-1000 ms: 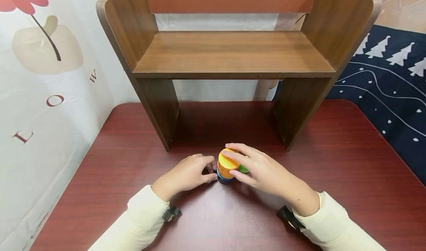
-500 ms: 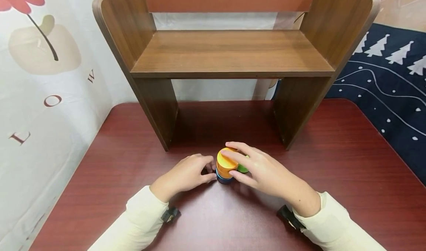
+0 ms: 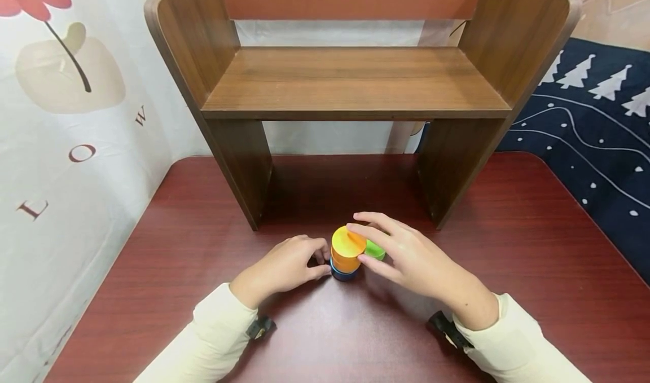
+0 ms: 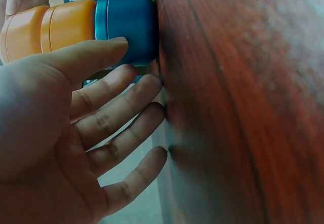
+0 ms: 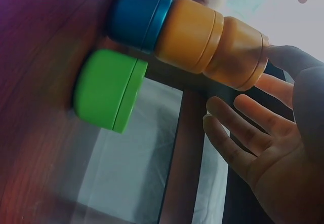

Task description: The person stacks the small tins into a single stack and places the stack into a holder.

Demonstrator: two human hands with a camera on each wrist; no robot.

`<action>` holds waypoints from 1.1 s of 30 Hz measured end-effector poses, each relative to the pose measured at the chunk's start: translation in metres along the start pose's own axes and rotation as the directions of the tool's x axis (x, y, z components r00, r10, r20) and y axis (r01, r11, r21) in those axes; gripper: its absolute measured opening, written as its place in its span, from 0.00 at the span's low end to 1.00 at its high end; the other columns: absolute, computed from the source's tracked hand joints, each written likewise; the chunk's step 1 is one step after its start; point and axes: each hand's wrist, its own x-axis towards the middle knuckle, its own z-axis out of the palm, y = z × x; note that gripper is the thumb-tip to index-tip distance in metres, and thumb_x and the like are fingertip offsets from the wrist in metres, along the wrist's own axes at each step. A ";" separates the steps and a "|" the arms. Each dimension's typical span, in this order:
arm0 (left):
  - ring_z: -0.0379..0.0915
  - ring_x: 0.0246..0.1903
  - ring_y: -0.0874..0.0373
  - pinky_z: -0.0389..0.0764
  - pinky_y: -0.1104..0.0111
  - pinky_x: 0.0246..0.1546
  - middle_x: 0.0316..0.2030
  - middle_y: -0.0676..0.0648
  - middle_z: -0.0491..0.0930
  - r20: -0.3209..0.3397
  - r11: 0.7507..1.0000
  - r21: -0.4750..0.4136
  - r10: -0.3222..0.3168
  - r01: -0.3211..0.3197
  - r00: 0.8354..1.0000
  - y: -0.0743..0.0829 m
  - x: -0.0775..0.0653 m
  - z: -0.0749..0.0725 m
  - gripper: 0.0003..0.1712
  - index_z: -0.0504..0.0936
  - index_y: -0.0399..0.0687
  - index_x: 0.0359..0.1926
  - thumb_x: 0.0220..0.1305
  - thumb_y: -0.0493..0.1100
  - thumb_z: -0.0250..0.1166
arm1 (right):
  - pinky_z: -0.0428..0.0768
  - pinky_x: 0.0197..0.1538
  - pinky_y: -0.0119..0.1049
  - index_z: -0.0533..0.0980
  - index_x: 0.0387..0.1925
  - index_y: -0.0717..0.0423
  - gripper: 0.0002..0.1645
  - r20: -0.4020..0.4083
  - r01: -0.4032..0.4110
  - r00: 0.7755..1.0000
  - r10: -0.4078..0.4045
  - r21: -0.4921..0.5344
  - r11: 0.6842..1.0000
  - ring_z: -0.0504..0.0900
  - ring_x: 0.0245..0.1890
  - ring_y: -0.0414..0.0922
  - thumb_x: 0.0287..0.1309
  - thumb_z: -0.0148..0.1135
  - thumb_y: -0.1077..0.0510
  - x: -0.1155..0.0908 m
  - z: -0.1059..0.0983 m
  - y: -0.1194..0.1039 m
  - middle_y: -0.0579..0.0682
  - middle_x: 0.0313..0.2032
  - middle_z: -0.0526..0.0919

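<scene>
A stack of rounded cups stands on the table: a dark blue cup [image 4: 132, 29] at the bottom, an orange cup [image 5: 188, 34] in the middle and another orange cup [image 3: 348, 242] on top. To its right sits a green cup [image 5: 106, 89], partly hidden by my right fingers in the head view. My left hand [image 3: 286, 264] rests beside the base, thumb against the blue cup's side, relaxed fingertips at the tabletop. My right hand [image 3: 411, 256] is spread at the right of the top orange cup, thumb and index tips right at its rim.
A brown wooden shelf unit [image 3: 355, 84] stands at the back of the dark red table [image 3: 152, 304], its side panels on either side beyond the hands. Printed cloth hangs on the left [image 3: 56, 163] and a navy one [image 3: 589, 146] on the right.
My right hand has drawn back to the right, its fingers lifting off the upper orange cup and uncovering more of the green cup. The left hand and the stack stay in place.
</scene>
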 end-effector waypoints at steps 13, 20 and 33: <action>0.75 0.38 0.62 0.77 0.62 0.43 0.31 0.62 0.81 0.005 1.000 -0.013 -0.011 0.011 1.000 0.001 0.000 0.000 0.11 0.80 0.56 0.38 0.59 0.50 0.73 | 0.80 0.56 0.46 0.75 0.63 0.49 0.32 0.009 -0.029 1.000 0.029 -0.003 1.000 0.81 0.56 0.47 0.57 0.72 0.52 -0.001 -0.006 0.007 0.49 0.64 0.75; 0.75 0.38 0.62 0.77 0.63 0.42 0.32 0.61 0.82 0.006 1.000 -0.012 -0.006 0.006 1.000 0.001 0.000 0.000 0.11 0.80 0.56 0.38 0.59 0.49 0.73 | 0.80 0.56 0.46 0.75 0.63 0.49 0.31 0.016 -0.028 0.999 0.029 -0.008 1.000 0.81 0.56 0.47 0.58 0.71 0.53 -0.002 -0.006 0.008 0.50 0.63 0.76; 0.76 0.39 0.61 0.77 0.62 0.44 0.31 0.61 0.81 0.006 1.000 -0.011 -0.017 0.017 1.000 0.001 0.000 0.000 0.11 0.80 0.56 0.38 0.59 0.49 0.73 | 0.80 0.55 0.45 0.75 0.63 0.50 0.32 0.029 -0.030 0.999 0.031 -0.021 0.999 0.82 0.55 0.47 0.56 0.71 0.56 -0.003 -0.004 0.012 0.50 0.63 0.76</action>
